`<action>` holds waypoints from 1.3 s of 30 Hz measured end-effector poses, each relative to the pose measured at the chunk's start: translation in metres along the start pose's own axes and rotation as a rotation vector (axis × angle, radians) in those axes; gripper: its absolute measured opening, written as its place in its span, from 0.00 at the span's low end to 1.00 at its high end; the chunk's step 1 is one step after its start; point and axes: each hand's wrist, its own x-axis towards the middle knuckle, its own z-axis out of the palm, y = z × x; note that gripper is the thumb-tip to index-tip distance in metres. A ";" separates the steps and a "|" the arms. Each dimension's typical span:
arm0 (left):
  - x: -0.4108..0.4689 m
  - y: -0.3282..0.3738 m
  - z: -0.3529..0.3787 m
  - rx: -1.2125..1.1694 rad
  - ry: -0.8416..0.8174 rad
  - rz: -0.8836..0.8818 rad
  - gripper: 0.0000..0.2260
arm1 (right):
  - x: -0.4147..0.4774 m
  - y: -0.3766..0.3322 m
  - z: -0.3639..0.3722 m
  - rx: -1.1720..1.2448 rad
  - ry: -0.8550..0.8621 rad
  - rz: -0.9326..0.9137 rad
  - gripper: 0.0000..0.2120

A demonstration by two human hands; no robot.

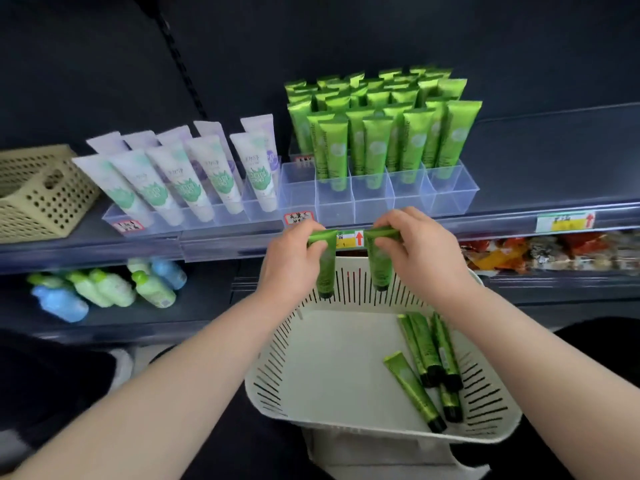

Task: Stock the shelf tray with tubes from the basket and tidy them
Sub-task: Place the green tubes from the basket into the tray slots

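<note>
My left hand [294,252] pinches the flat top of a green tube [325,268] that hangs cap down over the white slotted basket [277,382]. A second green tube [380,268] hangs the same way from my right hand [420,249]. Both hands are just below the shelf edge, in front of the clear divided shelf tray [450,199]. Several green tubes [377,140] stand upright in the tray's back rows; its front compartments hold few. Several more green tubes [427,355] lie loose at the basket's right side.
White and lilac tubes [187,168] lean in a clear tray to the left. A beige perforated basket [38,192] sits at the shelf's far left. Small green and blue bottles [104,289] lie on the lower shelf, and colourful packets [554,252] at lower right.
</note>
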 end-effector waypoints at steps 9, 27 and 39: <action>0.072 0.063 -0.085 0.120 0.243 0.094 0.09 | 0.077 -0.053 -0.053 -0.051 0.184 -0.183 0.10; 0.175 0.026 -0.069 0.371 0.092 0.079 0.17 | 0.136 -0.036 -0.021 -0.085 0.286 -0.263 0.07; 0.194 0.015 -0.066 0.446 0.071 0.102 0.19 | 0.148 -0.033 -0.006 -0.052 0.298 -0.271 0.08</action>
